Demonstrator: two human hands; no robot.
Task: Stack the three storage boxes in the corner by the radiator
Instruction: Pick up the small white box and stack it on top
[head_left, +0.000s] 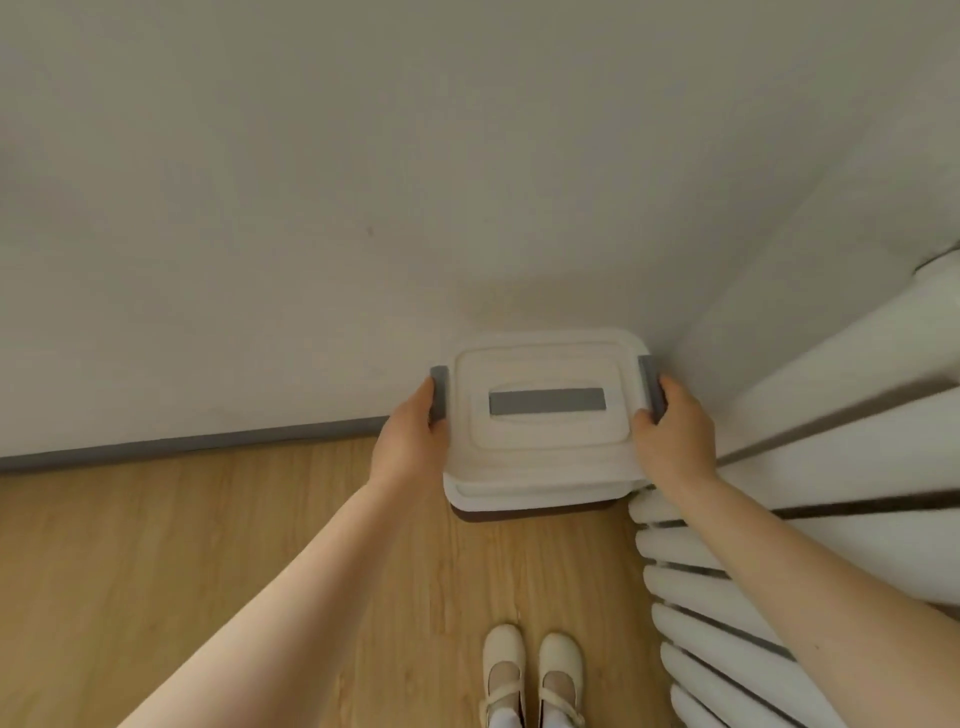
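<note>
A white lidded box (545, 415) is gripped at its grey side clips by the left hand (410, 441) and right hand (675, 436), in the corner beside the radiator (779, 519). Edges beneath suggest a stack already begun; its count cannot be told. Contents are hidden by the lid.

arms — both stretched forward and down | hands — left hand (413, 441) and right hand (672, 434) curled, palms facing inward

The white ribbed metal radiator (810, 499) crowds the right side of the white lidded plastic storage box (545, 415), and the pale wall (260, 208) closes behind it. The bare wooden floor (182, 545) lies open left and front.
</note>
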